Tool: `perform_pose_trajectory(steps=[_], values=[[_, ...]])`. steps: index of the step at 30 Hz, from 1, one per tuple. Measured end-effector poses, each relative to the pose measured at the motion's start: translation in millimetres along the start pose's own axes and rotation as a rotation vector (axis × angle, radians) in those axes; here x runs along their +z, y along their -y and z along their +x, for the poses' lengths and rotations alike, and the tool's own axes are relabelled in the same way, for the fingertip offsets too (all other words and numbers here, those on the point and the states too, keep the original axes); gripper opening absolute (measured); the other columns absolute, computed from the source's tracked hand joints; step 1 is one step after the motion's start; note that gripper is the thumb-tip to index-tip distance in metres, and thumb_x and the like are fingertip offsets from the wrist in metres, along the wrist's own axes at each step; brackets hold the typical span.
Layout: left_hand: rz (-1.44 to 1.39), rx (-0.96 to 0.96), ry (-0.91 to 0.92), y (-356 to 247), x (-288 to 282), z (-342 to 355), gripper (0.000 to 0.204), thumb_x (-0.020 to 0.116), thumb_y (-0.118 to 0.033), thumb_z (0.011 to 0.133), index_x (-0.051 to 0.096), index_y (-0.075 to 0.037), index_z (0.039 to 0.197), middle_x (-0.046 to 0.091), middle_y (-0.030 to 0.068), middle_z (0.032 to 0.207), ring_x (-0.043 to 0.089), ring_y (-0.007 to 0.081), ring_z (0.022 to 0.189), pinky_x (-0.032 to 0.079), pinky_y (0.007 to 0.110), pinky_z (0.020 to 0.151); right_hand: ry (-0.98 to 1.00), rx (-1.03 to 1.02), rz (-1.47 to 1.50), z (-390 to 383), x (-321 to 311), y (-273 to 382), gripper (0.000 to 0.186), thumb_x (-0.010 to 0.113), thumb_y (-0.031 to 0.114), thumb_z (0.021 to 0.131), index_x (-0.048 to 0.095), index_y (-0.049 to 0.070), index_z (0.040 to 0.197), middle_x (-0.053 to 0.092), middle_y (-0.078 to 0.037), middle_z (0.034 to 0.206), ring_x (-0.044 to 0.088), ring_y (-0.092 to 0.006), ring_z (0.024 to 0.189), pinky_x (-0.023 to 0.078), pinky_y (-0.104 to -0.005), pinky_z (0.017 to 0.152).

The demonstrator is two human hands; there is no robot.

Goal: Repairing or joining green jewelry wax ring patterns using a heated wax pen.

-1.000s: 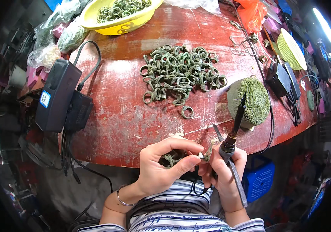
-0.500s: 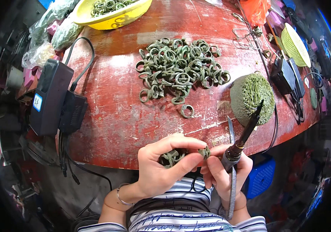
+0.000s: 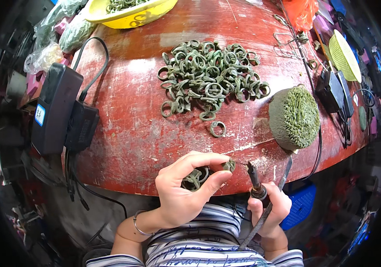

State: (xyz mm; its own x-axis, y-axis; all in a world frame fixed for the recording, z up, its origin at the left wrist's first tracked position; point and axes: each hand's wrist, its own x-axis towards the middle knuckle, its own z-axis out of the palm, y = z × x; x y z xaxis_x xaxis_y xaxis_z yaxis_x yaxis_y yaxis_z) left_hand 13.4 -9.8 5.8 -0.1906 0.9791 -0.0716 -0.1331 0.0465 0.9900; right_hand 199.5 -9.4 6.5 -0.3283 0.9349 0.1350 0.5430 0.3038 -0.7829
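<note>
A small dull-green metal ring [image 3: 229,165] is pinched at the fingertips of the left hand [image 3: 179,189], over the near edge of the worn red surface [image 3: 132,147], probably so that its outer side is left uncovered. More dull-green rings [image 3: 194,179] are cupped in the same palm, perhaps for ready access. A dark pen-shaped tool with a thin tip [image 3: 254,178] is pointed upward by the right hand [image 3: 273,207], its tip near the pinched ring but apart from it. A long grey metal blade [image 3: 284,173] is clasped alongside, presumably so that neither tool need be set down. The left grip is closed to the ring's thickness between thumb and forefinger; the right grip is wrapped around both tools, with no ring touched.
</note>
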Motion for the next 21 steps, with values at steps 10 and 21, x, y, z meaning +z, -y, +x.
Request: perform_pose_trajectory(steps=[10,21], values=[[0.036,0.015,-0.047,1.7,1.0,1.1,0.017,0.062,0.001,0.08,0.058,0.004,0.096,0.059,0.0072,0.076,0.053,0.0054,0.053,0.04,0.016,0.042,-0.012,-0.066,-0.189,-4.2,-0.6,-4.3,0.035,0.071,0.029,0.074,0.057,-0.002,0.084,0.051,-0.007,0.057,0.051,-0.0196,0.042,0.04,-0.0268,0.04],[0.046,-0.083,-0.115,-3.2,2.4,0.4,0.024,0.071,0.001,0.07,0.064,0.0,0.093,0.063,0.009,0.08,0.06,0.0125,0.07,0.047,0.023,0.061,0.013,-0.048,-0.245,-2.0,-2.5,-2.8,0.034,0.072,0.028,0.073,0.058,-0.001,0.084,0.05,-0.006,0.055,0.051,-0.0185,0.04,0.04,-0.0265,0.04]])
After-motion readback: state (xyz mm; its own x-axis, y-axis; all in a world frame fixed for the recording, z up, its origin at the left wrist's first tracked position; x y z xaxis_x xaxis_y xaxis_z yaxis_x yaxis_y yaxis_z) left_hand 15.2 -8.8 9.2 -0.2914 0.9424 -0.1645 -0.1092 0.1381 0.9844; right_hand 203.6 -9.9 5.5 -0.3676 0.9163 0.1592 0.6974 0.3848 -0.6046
